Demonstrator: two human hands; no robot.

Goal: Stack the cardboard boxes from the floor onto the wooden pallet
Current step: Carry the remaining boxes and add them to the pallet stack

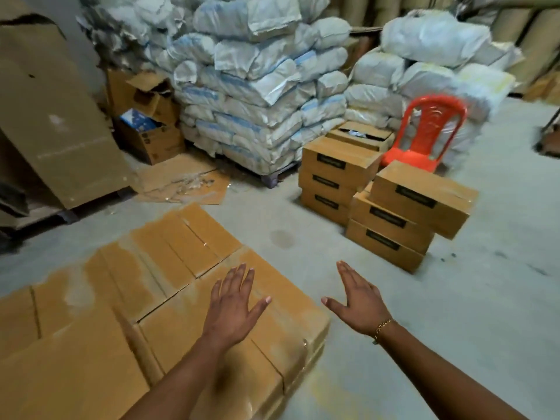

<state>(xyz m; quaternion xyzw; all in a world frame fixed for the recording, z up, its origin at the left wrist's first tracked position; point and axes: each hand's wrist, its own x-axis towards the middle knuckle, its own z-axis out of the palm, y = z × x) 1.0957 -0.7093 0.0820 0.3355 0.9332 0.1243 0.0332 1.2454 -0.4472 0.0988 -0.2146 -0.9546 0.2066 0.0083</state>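
While both arms reach forward with palms down, the left hand (233,301) lies flat over the near right corner of the stack (169,247), its grip spread and holding nothing; whether it touches the top I cannot tell. The right hand (357,301) hangs just past the stack's right edge, over the floor (460,316), fingers straight and empty. Open floor runs ahead to the boxes (391,219), piled beside a chair (424,137).
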